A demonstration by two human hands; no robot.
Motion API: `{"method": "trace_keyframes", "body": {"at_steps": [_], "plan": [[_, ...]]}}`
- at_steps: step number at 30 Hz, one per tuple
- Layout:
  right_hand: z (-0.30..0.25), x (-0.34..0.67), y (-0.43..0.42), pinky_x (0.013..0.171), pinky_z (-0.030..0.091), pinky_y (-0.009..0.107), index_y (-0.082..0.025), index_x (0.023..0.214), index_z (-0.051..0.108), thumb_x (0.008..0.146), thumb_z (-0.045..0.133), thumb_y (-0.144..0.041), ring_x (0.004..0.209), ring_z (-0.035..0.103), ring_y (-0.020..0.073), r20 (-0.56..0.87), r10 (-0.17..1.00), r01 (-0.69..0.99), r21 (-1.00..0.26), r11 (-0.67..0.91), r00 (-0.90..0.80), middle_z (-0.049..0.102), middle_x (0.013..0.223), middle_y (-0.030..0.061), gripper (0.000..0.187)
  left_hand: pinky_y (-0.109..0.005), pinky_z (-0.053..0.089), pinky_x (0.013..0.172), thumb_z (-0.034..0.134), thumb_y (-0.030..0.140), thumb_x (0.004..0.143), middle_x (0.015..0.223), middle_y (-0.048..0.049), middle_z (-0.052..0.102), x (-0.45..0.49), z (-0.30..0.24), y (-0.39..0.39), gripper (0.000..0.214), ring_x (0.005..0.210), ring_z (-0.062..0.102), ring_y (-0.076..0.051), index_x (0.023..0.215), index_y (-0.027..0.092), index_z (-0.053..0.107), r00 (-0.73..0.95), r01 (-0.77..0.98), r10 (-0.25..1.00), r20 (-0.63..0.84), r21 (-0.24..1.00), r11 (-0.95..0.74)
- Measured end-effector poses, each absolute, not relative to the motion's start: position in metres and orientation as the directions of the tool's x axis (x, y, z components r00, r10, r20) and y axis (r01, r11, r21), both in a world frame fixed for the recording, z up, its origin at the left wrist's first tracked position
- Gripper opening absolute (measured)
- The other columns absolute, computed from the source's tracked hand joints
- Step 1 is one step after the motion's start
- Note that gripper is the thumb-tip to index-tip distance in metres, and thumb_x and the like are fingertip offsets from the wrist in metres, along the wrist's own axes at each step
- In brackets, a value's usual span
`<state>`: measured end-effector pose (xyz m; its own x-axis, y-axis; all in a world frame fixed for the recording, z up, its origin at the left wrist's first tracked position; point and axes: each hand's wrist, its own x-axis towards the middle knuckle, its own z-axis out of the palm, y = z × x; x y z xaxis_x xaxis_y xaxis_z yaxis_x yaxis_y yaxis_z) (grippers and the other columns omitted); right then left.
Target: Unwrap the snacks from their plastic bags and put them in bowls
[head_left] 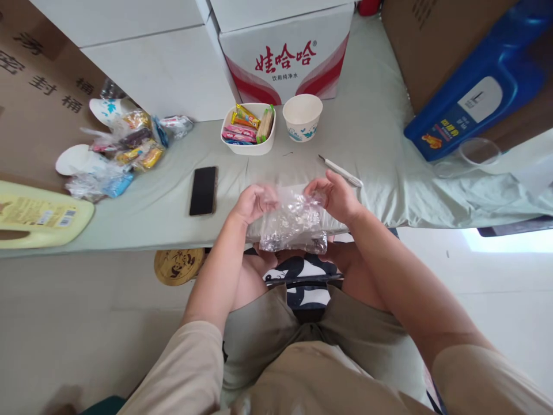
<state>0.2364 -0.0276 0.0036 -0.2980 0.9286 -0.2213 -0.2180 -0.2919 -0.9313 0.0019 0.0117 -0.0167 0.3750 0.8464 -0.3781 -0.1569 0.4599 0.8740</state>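
Observation:
A crinkled clear plastic bag (292, 222) hangs between my two hands at the front edge of the covered surface. My left hand (256, 202) pinches its upper left side, the fingertips smeared by motion. At the upper right side, the curled fingers of my right hand (337, 199) hold the bag too, with the thumb raised. Just beyond my right hand lies a slim white knife-like tool (343, 171) with a thin dark tip. A black phone (203, 191) rests to the left of my left hand.
Behind my hands stand a white tub (248, 148) of wrapped snacks and a paper bowl (302, 118). Snack packets (138, 147) are heaped at left near a yellow bottle (47, 216). A blue bottle (479, 86) and a clear cup (479, 154) are at right. Boxes (287, 57) line the back.

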Motion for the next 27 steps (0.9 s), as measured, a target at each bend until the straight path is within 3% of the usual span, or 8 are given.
{"method": "trace_keyframes", "body": {"at_steps": [3,7,12,15,17,21,24,27], "plan": [[-0.001,0.234,-0.026,0.055,0.048,0.027,-0.021,0.094,0.060,0.075,0.071,-0.053,0.062,0.057,0.0119,-0.286,0.944,-0.083,-0.950,-0.302,-0.164,0.061,0.079,0.0010,0.038,-0.028,0.055,0.065,0.070,0.039,0.074,0.068,-0.0050,0.069,0.008,-0.020,0.015,0.028,0.064,0.068,-0.016,0.060,0.016,0.063,0.266,-0.086,0.905,-0.332,0.927,0.365],[-0.011,0.231,-0.026,0.056,0.049,0.028,-0.028,0.133,0.043,0.061,0.083,-0.031,0.063,0.056,0.0117,-0.305,0.945,-0.005,-0.952,-0.307,-0.121,0.062,0.090,-0.0016,0.083,-0.022,0.050,0.062,0.078,0.025,0.062,0.071,0.0001,0.067,0.015,-0.023,0.019,0.021,0.066,0.065,-0.011,0.075,0.017,0.064,0.139,-0.110,0.963,-0.229,0.963,0.245],[-0.015,0.233,-0.020,0.066,0.050,0.031,-0.031,0.141,0.038,0.075,0.072,-0.038,0.077,0.059,0.0159,-0.162,0.986,-0.027,-0.987,-0.161,0.039,0.065,0.095,0.0016,0.075,-0.019,0.050,0.060,0.070,0.014,0.063,0.095,0.0005,0.066,0.016,-0.022,0.025,0.028,0.077,0.069,-0.011,0.088,0.020,0.057,0.031,-0.175,0.984,-0.177,0.968,0.180],[-0.011,0.230,-0.017,0.076,0.053,0.034,-0.031,0.133,0.047,0.081,0.064,-0.050,0.094,0.063,0.0197,-0.172,0.983,-0.084,-0.983,-0.166,0.065,0.067,0.108,0.0054,0.058,-0.018,0.049,0.058,0.068,0.011,0.063,0.110,0.0008,0.067,0.014,-0.016,0.022,0.044,0.075,0.068,-0.008,0.103,0.025,0.056,0.118,-0.224,0.980,-0.163,0.957,0.186],[-0.008,0.227,-0.018,0.081,0.053,0.036,-0.028,0.122,0.056,0.079,0.065,-0.056,0.098,0.064,0.0214,-0.214,0.977,-0.122,-0.969,-0.215,-0.020,0.067,0.108,0.0061,0.052,-0.017,0.048,0.057,0.071,0.010,0.062,0.115,0.0016,0.068,0.011,-0.011,0.017,0.061,0.073,0.068,-0.008,0.117,0.031,0.053,0.202,-0.255,0.965,-0.166,0.943,0.215],[-0.004,0.220,-0.024,0.082,0.051,0.034,-0.022,0.090,0.066,0.068,0.079,-0.049,0.083,0.063,0.0194,-0.280,0.921,-0.131,-0.937,-0.324,-0.270,0.068,0.087,0.0040,0.037,-0.020,0.051,0.061,0.076,0.013,0.060,0.122,0.0020,0.070,0.006,-0.008,0.013,0.082,0.074,0.070,-0.009,0.132,0.041,0.049,0.245,-0.323,0.953,-0.177,0.912,0.253],[-0.003,0.217,-0.026,0.081,0.048,0.031,-0.021,0.075,0.066,0.071,0.074,-0.045,0.080,0.061,0.0170,-0.244,0.946,-0.082,-0.960,-0.266,-0.212,0.066,0.078,0.0022,0.026,-0.024,0.056,0.071,0.079,0.021,0.062,0.117,-0.0014,0.073,0.003,-0.010,0.014,0.065,0.081,0.072,-0.013,0.123,0.032,0.059,0.251,-0.376,0.941,-0.227,0.873,0.311],[-0.003,0.217,-0.024,0.086,0.047,0.032,-0.022,0.070,0.064,0.074,0.066,-0.046,0.084,0.060,0.0178,-0.150,0.983,-0.015,-0.988,-0.152,-0.107,0.067,0.078,0.0020,0.025,-0.027,0.057,0.073,0.082,0.032,0.066,0.100,-0.0078,0.077,0.003,-0.012,0.015,0.040,0.084,0.073,-0.017,0.101,0.018,0.069,0.343,-0.282,0.876,-0.340,0.852,0.441]]}}
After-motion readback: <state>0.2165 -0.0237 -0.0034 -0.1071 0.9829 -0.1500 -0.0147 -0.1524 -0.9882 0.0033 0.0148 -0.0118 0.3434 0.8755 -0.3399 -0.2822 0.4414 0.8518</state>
